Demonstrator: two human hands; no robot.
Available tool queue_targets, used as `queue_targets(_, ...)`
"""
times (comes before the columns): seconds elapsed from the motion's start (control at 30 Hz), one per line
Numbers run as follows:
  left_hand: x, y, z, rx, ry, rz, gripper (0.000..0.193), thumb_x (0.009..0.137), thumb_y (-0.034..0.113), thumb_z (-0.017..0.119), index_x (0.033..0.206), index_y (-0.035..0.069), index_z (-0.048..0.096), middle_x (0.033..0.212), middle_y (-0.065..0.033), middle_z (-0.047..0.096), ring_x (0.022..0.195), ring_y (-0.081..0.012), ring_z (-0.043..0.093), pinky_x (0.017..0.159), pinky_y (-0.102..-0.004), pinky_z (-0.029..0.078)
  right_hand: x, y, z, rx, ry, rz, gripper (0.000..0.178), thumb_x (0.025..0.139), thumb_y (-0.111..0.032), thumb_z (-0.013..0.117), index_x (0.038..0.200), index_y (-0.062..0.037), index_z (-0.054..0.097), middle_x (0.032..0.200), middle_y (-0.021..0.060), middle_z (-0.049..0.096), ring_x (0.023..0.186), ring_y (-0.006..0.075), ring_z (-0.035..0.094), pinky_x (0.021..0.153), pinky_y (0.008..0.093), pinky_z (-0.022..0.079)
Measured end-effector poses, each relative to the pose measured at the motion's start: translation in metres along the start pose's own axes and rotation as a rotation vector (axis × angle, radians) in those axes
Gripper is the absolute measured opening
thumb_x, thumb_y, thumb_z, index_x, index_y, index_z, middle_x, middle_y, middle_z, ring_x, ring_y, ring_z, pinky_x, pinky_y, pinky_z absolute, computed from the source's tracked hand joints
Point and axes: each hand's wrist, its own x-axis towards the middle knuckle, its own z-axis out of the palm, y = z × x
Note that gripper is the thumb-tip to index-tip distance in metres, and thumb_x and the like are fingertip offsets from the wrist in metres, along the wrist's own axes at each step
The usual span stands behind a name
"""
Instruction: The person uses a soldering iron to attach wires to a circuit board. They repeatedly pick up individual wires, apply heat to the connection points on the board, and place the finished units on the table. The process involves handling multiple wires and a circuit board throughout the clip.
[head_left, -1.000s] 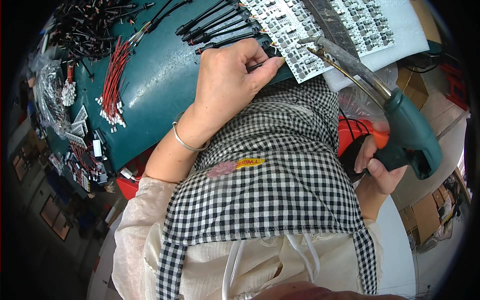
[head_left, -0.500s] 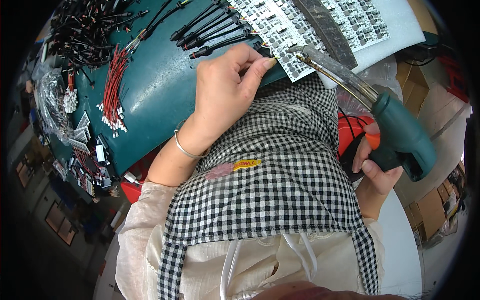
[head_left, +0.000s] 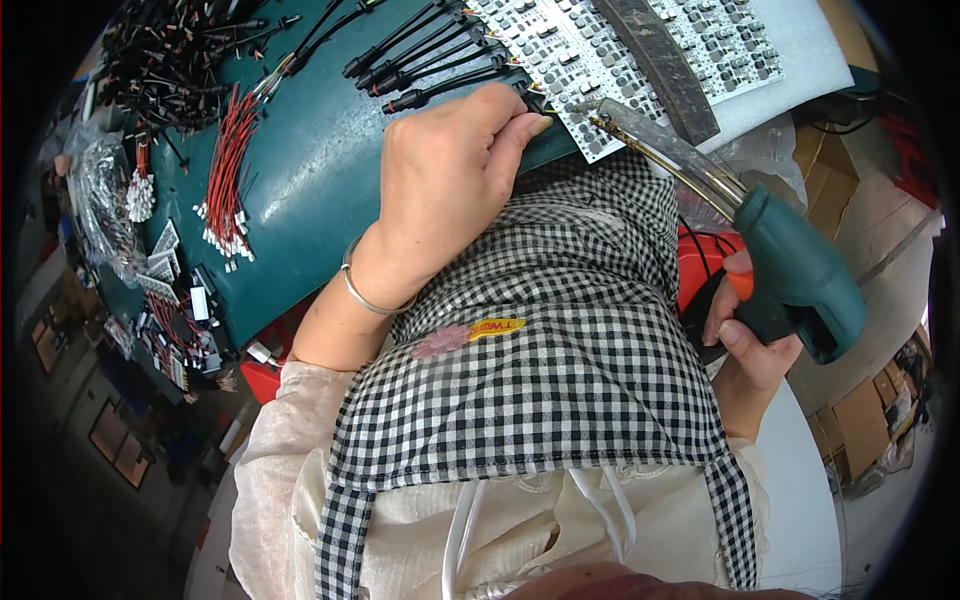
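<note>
The soldering gun's body (head_left: 800, 265) is matt plastic, the bar (head_left: 662, 75) rough and metal-looking, the worktop (head_left: 300, 190) smooth and glossy, the apron (head_left: 530, 400) cloth.

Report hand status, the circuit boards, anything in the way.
Left hand pinched closed beside circuit boards, hold hidden. Right hand gripping green soldering gun, tip at boards' near edge, contact unclear. Dark bar lying across boards.
</note>
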Motion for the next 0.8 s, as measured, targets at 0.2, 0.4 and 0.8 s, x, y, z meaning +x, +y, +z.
queue_targets(0.2, 0.0018, -0.0021, -0.0036, 0.041, -0.023, 0.044, 0.007, 0.078, 0.008, 0.072, 0.078, 0.004, 0.066, 0.061, -0.0085, 0.060, 0.048, -0.0181, 0.055, 0.046, -0.0267, 0.042, -0.0005, -0.0033, -0.0012, 0.050, -0.035, 0.138, 0.054, 0.068, -0.010, 0.074, 0.110, 0.0122, 0.048, 0.061, 0.0100, 0.052, 0.045, 0.0149, 0.050, 0.042, 0.0236, 0.040)
queue_targets(0.4, 0.0055, 0.0003, -0.0076, 0.084, -0.061, 0.088, 0.007, 0.077, 0.007, 0.072, 0.078, 0.005, 0.066, 0.062, -0.0087, 0.061, 0.050, -0.0206, 0.057, 0.047, -0.0289, 0.043, -0.0017, 0.0021, -0.0011, 0.002, -0.004, 0.082, 0.052, 0.067, -0.004, 0.073, 0.110, 0.0114, 0.048, 0.084, 0.0157, 0.056, 0.049, 0.0164, 0.053, 0.042, 0.0250, 0.043)
queue_targets(0.8, 0.0065, 0.0036, -0.0074, 0.099, -0.030, 0.145, 0.011, 0.075, 0.008, 0.074, 0.077, 0.005, 0.063, 0.060, -0.0081, 0.059, 0.048, -0.0213, 0.056, 0.045, -0.0300, 0.043, 0.0007, 0.0050, -0.0064, -0.059, -0.121, 0.039, 0.053, 0.067, 0.005, 0.067, 0.116, 0.0109, 0.045, 0.096, 0.0180, 0.057, 0.055, 0.0174, 0.056, 0.044, 0.0257, 0.047)
